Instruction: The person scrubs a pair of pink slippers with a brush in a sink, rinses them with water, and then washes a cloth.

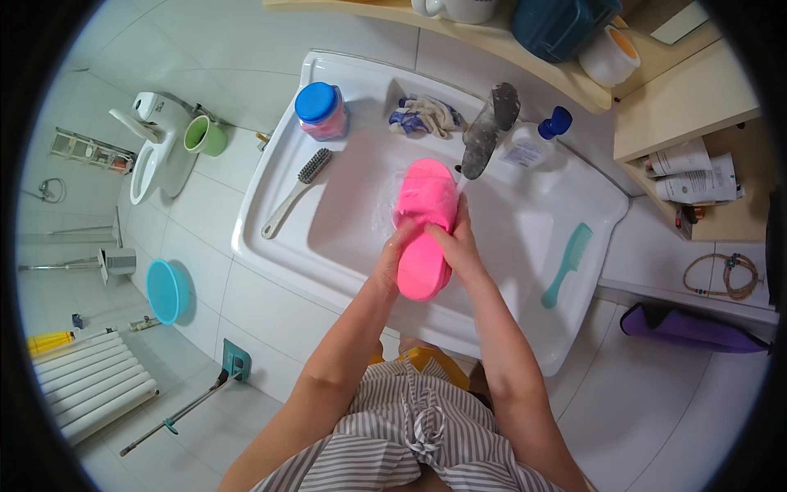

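Note:
A pair of pink slide slippers [425,194], seemingly stacked sole to sole, is held over the basin of a white ceramic sink [486,209]. My left hand [399,251] grips the slippers from the left side, its thumb by the strap opening. On the right side my right hand [456,240] clasps them, thumb laid across the footbed. Water runs from the grey, spotted faucet [482,138] onto the toe end and splashes at the left. The slippers hide most of my fingers.
On the sink's rim are a scrub brush [298,190], a blue-lidded jar [321,111], a crumpled cloth [425,115], a pump bottle [532,141] and a teal comb [567,264]. A wooden shelf [590,86] juts out above. A blue basin [166,291] and a toilet [161,147] stand left.

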Motion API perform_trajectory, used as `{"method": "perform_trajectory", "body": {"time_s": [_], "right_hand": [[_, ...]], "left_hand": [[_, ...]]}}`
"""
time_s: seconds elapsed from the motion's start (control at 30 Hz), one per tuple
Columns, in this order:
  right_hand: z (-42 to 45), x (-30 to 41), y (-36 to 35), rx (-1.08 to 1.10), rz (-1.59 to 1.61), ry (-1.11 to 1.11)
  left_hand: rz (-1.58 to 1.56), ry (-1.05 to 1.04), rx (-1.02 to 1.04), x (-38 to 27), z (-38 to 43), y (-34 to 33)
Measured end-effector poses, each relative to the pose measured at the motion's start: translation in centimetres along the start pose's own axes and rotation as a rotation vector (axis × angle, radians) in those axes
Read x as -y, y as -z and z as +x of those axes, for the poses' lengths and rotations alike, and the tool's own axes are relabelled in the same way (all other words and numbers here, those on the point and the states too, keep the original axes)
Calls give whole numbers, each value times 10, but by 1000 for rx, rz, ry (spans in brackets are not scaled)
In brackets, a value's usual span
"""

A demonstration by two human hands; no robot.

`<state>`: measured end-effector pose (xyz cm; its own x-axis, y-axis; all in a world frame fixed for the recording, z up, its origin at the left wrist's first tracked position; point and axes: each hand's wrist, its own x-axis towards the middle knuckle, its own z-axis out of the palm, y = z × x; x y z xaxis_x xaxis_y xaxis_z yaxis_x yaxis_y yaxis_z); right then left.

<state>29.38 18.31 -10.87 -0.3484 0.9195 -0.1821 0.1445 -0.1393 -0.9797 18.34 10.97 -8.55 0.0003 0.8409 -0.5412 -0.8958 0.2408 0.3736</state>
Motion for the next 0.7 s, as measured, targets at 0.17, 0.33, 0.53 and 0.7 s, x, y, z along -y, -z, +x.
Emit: {"method": "perform_trajectory", "body": {"time_s": [0.17,0.33,0.53,0.7], "right_hand": [[-13,75,-11,129,-478,-16],[-33,44,-16,91,-158,247],[-13,47,5,145,329,-521],[-8,32,17,-171,512,-234]], "left_hand": [[7,104,39,3,-4,8],[-121,-132,230,20,29,18],[-11,78,234,10,6,21],[-264,141,-184,7,15,28]]}}
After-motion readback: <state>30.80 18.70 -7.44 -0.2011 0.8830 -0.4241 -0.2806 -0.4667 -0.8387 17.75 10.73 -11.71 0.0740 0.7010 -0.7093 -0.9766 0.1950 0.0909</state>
